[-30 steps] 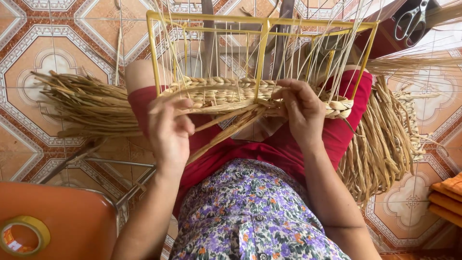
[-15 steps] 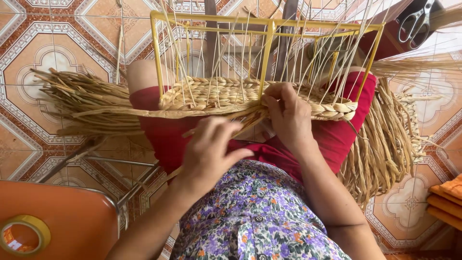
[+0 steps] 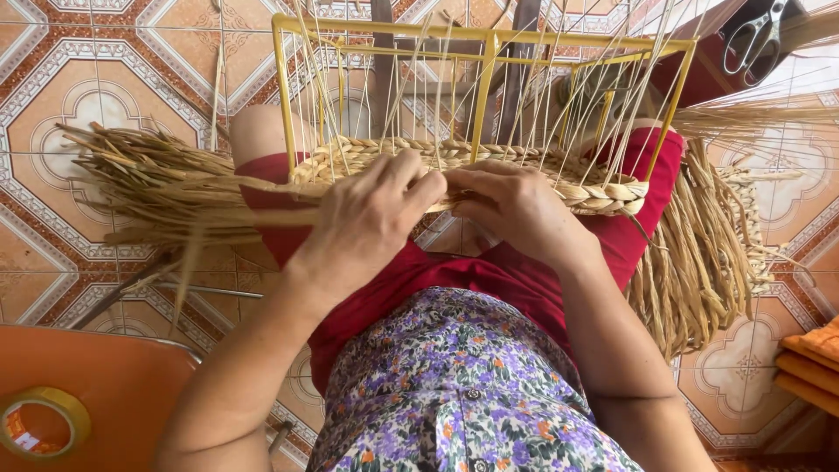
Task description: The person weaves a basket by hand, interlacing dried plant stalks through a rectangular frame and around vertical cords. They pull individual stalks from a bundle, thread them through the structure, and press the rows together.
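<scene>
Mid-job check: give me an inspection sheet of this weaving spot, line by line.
Surface: patterned orange and white floor tiles; work rests on the red-clad lap.
Job's things: yellow metal wire frame with upright strands; braided straw band across its base.
Clutter: loose dried straw bundle; tape roll on orange seat; scissors.
Fingers: left hand and right hand both pinch straw at the braid.
Cables: nothing seen.
Surroundings: orange folded cloth.

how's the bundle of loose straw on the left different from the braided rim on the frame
The loose bundle of dry tan straw fans out unwoven over the knee; the braided straw band is tightly plaited and runs along the yellow metal wire frame. The bundle is ragged, the band neat. Both are the same pale fibre.
</scene>
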